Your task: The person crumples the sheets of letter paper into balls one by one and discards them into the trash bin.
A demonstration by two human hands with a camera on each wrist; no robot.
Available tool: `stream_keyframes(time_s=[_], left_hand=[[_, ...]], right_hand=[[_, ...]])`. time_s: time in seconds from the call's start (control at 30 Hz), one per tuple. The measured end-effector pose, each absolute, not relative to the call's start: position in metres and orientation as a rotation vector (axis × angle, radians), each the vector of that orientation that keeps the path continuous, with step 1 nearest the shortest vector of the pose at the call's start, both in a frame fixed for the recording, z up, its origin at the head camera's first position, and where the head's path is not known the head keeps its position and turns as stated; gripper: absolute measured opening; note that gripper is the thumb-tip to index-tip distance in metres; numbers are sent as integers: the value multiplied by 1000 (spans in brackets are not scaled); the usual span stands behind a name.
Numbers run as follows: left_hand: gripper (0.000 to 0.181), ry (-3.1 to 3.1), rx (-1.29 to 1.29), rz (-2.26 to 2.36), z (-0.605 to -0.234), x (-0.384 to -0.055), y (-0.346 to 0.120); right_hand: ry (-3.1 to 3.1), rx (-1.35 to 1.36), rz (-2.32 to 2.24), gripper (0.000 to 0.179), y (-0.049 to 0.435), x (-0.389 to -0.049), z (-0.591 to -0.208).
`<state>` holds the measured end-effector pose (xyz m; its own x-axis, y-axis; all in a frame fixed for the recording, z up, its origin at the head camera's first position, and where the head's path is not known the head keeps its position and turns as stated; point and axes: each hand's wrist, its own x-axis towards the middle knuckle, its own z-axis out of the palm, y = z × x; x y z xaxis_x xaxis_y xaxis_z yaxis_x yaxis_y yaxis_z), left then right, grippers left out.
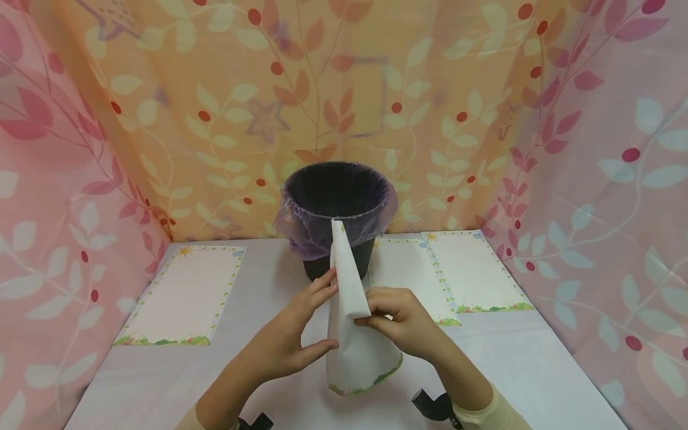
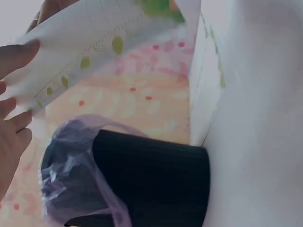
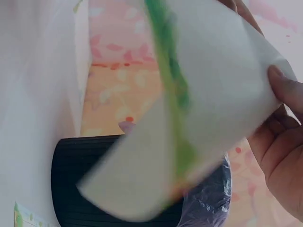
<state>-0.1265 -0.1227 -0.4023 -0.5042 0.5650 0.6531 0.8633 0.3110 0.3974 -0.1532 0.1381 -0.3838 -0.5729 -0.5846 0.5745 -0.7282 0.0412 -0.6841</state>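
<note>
A sheet of paper (image 1: pixel 352 352) with a leafy green printed border is bent into a tall, cone-like shape, narrow end toward the bin. From its right side my right hand (image 1: pixel 403 319) pinches the paper between thumb and fingers; in the right wrist view the thumb (image 3: pixel 286 87) lies on its outer face. My left hand (image 1: pixel 290 334) touches the left side with fairly straight fingers and thumb spread apart. The green-edged lower end flares open in the right wrist view. Behind the paper stands a black bin (image 1: pixel 312 266) with a purple bag (image 1: pixel 306 230) folded over its rim.
A bordered sheet (image 1: pixel 180 295) lies flat on the white table (image 1: pixel 274 403) at the left. Two more sheets, the middle one (image 1: pixel 403 269) and the outer one (image 1: pixel 478 272), lie at the right. Patterned curtains (image 1: pixel 215 119) enclose the back and sides.
</note>
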Motion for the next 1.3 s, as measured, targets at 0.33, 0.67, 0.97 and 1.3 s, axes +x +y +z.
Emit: stream_keyframes(time_s=[0.33,0.67,0.97,1.3], left_hand=[[92,-2096,-1157,-1236,-421,-127,-101],[30,-2036,-825,-1346,-429,-132,-104],[27,-2010,-704,-1436,-421,-131,-109],[24,-2073,-791,-1718,-419,-132,-110]], right_hand=[[-2102,1221,1514,18,122,-145,-391],[-1944,1207,1338,32,127,-149,-384],[-2225,1242,663,113,121,-145,-382],[-2270,1145,1130,35,115,-150,-397]])
